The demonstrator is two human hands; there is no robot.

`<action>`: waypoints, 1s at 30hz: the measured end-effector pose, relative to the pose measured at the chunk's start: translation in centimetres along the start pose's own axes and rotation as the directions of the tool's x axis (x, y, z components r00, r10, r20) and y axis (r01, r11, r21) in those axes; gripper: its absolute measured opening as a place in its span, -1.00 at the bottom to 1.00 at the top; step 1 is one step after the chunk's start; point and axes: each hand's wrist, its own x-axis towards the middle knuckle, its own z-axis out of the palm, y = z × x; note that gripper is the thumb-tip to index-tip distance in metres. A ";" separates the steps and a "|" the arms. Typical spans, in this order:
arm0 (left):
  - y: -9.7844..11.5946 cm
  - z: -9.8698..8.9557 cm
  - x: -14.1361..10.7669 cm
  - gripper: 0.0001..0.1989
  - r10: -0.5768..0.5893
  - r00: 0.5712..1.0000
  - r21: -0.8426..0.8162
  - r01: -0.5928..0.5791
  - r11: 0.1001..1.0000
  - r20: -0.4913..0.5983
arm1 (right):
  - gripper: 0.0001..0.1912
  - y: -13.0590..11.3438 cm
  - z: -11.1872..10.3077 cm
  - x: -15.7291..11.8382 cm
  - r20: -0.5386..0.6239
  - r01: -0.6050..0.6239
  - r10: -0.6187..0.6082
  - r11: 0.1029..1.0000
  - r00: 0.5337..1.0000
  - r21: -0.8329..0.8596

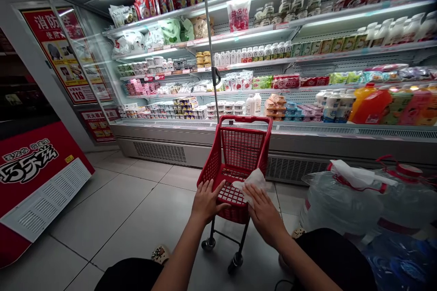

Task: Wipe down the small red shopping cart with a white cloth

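A small red shopping cart [243, 145] with mesh sides stands on the floor between my knees. My left hand [206, 202] rests on the cart's near left rim, fingers spread, holding nothing. A crumpled white cloth or tissue [256, 179] lies over the near right rim of the cart. My right hand [263, 211] presses on it with extended fingers, the palm facing down. The cart's dark wheels [235, 262] touch the floor below my hands.
A dairy fridge [201, 132] with full shelves runs behind the cart. Large water bottles [344, 200] stand at the right, a white cloth [358, 175] on top. A red freezer [37, 182] stands at the left. Pale tiles [126, 211] cover the floor.
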 end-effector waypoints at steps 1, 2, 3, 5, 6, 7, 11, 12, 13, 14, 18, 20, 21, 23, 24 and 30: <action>0.9 0.1 0.1 -0.08 -0.021 1.000 0.013 0.021 1.000 -0.014 | -0.35 -0.6 0.3 -0.8 -0.017 0.032 -0.032 0.999 0.999 -0.028; 1.9 0.2 0.3 -0.06 -0.044 0.999 0.024 0.044 0.999 -0.024 | -0.32 -1.2 0.5 -1.5 -0.032 0.054 -0.055 0.997 0.998 -0.055; 2.9 0.3 0.4 -0.05 -0.068 0.997 0.032 0.069 0.997 -0.033 | -0.29 -1.7 0.6 -2.2 -0.044 0.062 -0.066 0.995 0.997 -0.080; 5.0 0.5 0.6 -0.01 -0.116 0.992 0.038 0.118 0.992 -0.051 | -0.25 -2.2 0.9 -3.1 -0.068 0.047 -0.056 0.991 0.996 -0.121; 6.1 0.6 0.6 0.00 -0.137 0.989 0.035 0.139 0.990 -0.063 | -0.24 -2.2 1.0 -3.3 -0.081 0.033 -0.044 0.990 0.996 -0.136; 7.2 0.6 0.7 0.01 -0.154 0.985 0.030 0.156 0.987 -0.078 | -0.23 -2.1 1.0 -3.3 -0.092 0.022 -0.036 0.989 0.995 -0.145; 10.4 0.5 0.5 0.01 -0.149 0.978 0.009 0.152 0.988 -0.144 | -0.26 0.1 1.2 -2.6 -0.110 0.009 -0.026 0.989 0.994 -0.150; 10.9 0.4 0.3 0.02 -0.128 0.980 0.005 0.131 0.991 -0.154 | -0.27 0.8 1.3 -2.4 -0.110 0.011 -0.027 0.989 0.994 -0.146; 11.2 0.3 0.2 0.03 -0.103 0.981 -0.002 0.104 0.995 -0.162 | -0.28 1.6 1.3 -2.3 -0.108 0.012 -0.027 0.990 0.994 -0.139; 11.5 0.2 0.0 0.03 -0.075 0.983 -0.014 0.073 0.997 -0.168 | -0.29 2.4 1.3 -2.2 -0.106 0.011 -0.024 0.991 0.994 -0.130; 11.4 -0.2 -0.7 -0.02 0.065 0.985 -0.109 -0.083 0.991 -0.163 | -0.34 5.2 1.2 -2.1 -0.094 -0.040 0.031 0.995 0.995 -0.091; 10.7 -0.1 -0.8 -0.09 0.142 0.977 -0.138 -0.164 0.977 -0.159 | -0.36 6.3 1.2 -2.1 -0.088 -0.090 0.084 0.994 0.993 -0.067; 10.2 -0.1 -0.7 -0.12 0.170 0.971 -0.135 -0.193 0.972 -0.166 | -0.37 6.7 1.2 -2.0 -0.086 -0.115 0.110 0.992 0.990 -0.056; 9.2 0.2 -0.6 -0.19 0.198 0.962 -0.109 -0.221 0.969 -0.189 | -0.38 7.2 1.3 -1.9 -0.098 -0.153 0.148 0.987 0.984 -0.044; 8.7 0.3 -0.6 -0.22 0.200 0.959 -0.096 -0.223 0.970 -0.201 | -0.38 7.2 1.4 -1.8 -0.106 -0.165 0.160 0.985 0.981 -0.042; 7.8 0.7 -1.0 -0.25 0.178 0.952 -0.105 -0.210 0.972 -0.250 | -0.34 2.4 2.5 -1.3 -0.074 -0.080 0.079 0.997 0.994 -0.013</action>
